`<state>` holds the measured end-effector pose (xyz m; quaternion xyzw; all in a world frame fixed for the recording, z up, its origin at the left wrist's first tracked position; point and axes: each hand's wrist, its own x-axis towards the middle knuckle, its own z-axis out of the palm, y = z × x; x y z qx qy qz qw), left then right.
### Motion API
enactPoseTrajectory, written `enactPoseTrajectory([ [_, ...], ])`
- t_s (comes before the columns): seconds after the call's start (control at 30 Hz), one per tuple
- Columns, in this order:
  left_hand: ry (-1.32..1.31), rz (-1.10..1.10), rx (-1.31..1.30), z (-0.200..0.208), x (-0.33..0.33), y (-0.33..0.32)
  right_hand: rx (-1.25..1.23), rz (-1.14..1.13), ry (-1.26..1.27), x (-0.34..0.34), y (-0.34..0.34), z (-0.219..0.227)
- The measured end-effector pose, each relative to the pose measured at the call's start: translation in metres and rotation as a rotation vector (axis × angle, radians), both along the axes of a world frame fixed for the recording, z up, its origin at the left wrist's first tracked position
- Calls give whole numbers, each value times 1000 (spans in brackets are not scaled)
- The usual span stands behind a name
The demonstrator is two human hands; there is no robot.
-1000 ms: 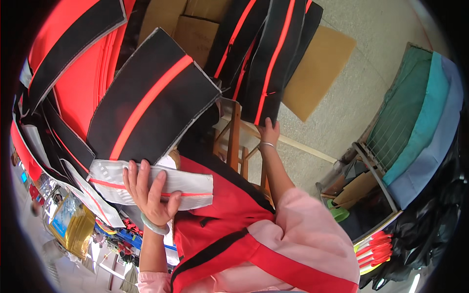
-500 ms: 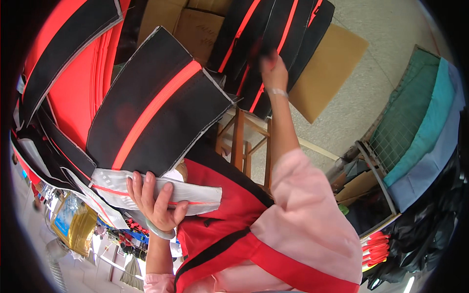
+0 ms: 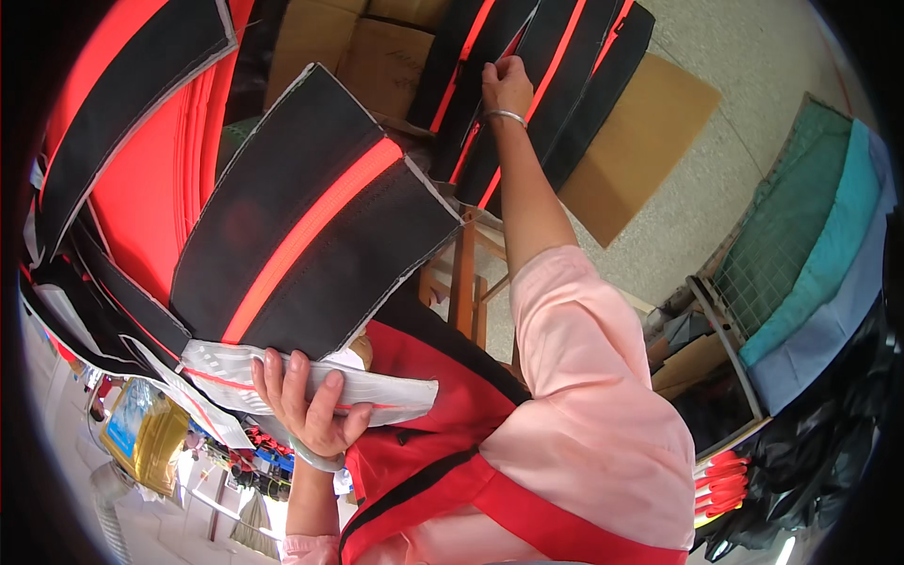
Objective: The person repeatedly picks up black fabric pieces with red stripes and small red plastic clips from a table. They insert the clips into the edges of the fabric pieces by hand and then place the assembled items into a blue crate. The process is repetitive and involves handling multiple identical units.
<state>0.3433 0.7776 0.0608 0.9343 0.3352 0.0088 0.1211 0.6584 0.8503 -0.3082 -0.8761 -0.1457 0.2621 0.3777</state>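
My left hand (image 3: 306, 405) grips the pale grey, red-striped edge of a black fabric panel (image 3: 282, 226) with a red zipper strip down its middle. The fingers lie over the pale edge and the thumb is apart from them. Farther away, my right hand (image 3: 507, 89) reaches into several black fabric pieces (image 3: 565, 104) with red zippers. Its fingers are closed at a red zipper strip on one of these pieces; the fingertips partly hide what they pinch. A bracelet rings each wrist.
Red and black panels (image 3: 141, 179) stand in layers at the left. Behind are cardboard boxes (image 3: 377, 66); a brown sheet (image 3: 640, 141) lies beside the black pieces. A wooden stool frame (image 3: 463, 273) stands below them. At right is a wire-sided rack (image 3: 777, 254) with blue-green cloth.
My right hand has moved up and slightly left over the black pieces, and its fingers have closed at a zipper strip. The panel in my left hand has shifted slightly down and right.
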Motion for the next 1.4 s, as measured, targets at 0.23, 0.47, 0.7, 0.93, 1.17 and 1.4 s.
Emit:
enactPoseTrajectory([
  [0.23, -17, 73, 2, -2, 2, -5, 61, -47, 152, -28, -104, 22],
  [0.47, -9, 62, -10, 0, 1, -2, 176, -108, 516, -6, -137, -7],
  [0.7, -9, 68, -6, -1, 1, -5, 396, -229, 553, 43, -154, 33],
  [0.93, 6, 38, 5, 1, 2, -4, -166, 41, -37, 3, -179, -11],
  [1.17, 9, 1, 0, 1, 2, 0, -250, -332, 10, 77, -87, -18],
  [1.4, 15, 47, 4, 1, 2, -5, -322, -121, -50, 37, -45, -14],
])
